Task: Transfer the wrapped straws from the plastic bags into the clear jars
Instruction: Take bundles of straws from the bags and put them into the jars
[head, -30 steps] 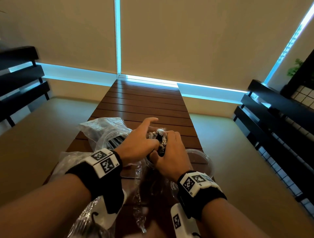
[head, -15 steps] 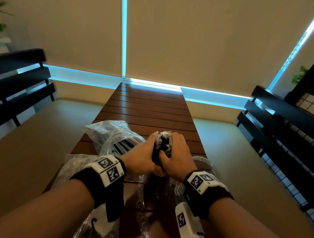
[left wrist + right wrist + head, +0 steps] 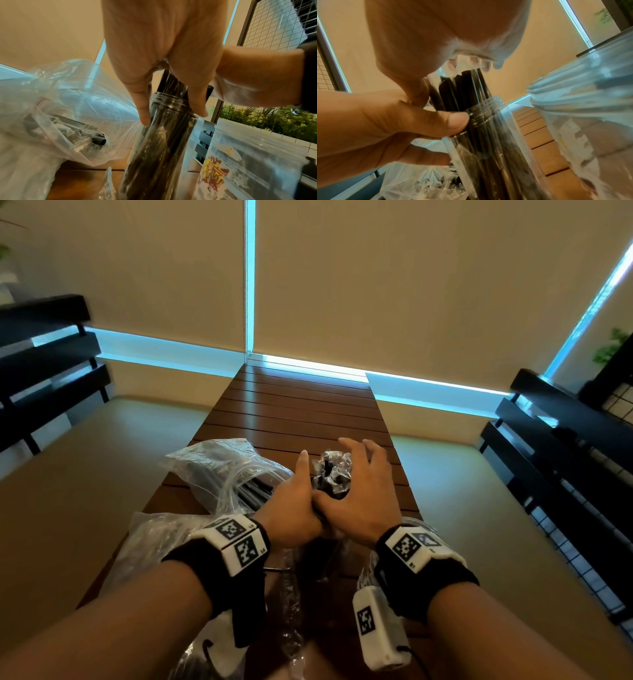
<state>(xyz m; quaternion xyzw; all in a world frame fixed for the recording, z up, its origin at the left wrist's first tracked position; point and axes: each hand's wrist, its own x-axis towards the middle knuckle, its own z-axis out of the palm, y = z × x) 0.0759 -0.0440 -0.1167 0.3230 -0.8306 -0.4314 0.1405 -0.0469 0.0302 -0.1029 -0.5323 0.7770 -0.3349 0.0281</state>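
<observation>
Wooden slatted table (image 3: pixel 301 405) meets beige blinds (image 3: pixel 411 285).

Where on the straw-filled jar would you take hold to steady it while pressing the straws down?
Grip the clear jar round its straight wall just below the threaded neck, coming from the side. The wrapped straws stick out of the mouth, so the top is blocked. The left hand already holds it there.

Straws (image 3: pixel 465 94) stand in jar (image 3: pixel 164 135) near table's (image 3: pixel 301 412) front edge; plastic bags (image 3: pixel 222 470) left, second jar (image 3: pixel 590 108) right.
</observation>
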